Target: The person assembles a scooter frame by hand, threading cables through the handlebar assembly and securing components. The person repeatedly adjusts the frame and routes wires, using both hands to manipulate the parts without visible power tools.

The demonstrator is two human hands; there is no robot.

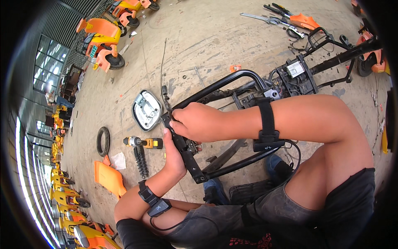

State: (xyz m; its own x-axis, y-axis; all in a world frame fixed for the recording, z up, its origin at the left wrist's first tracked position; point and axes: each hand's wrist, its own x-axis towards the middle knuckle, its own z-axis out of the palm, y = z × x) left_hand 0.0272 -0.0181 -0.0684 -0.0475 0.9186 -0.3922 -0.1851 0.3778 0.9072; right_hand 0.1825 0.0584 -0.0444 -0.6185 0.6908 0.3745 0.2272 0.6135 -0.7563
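Black tubing fills our grip: our right hand (198, 122) is clenched on the rear end of the stripped scooter frame (232, 83), our left hand (174, 155) pressed against its flat bracket (186, 155) from below, fingers hidden. Resting unclamped on the concrete floor (207, 37), it could twist and pinch us. Beyond lie a cordless drill (145, 142), a tyre (103, 141) and an orange panel (108, 177).

A wide workshop hall with a bare grey concrete floor (215, 37), stained and scattered with small debris. Along the left side runs a dark corrugated wall (68, 25) with gridded windows (49, 62) letting in daylight. Rows of orange scooter bodies (68, 199) line that wall, with more parked farther back.
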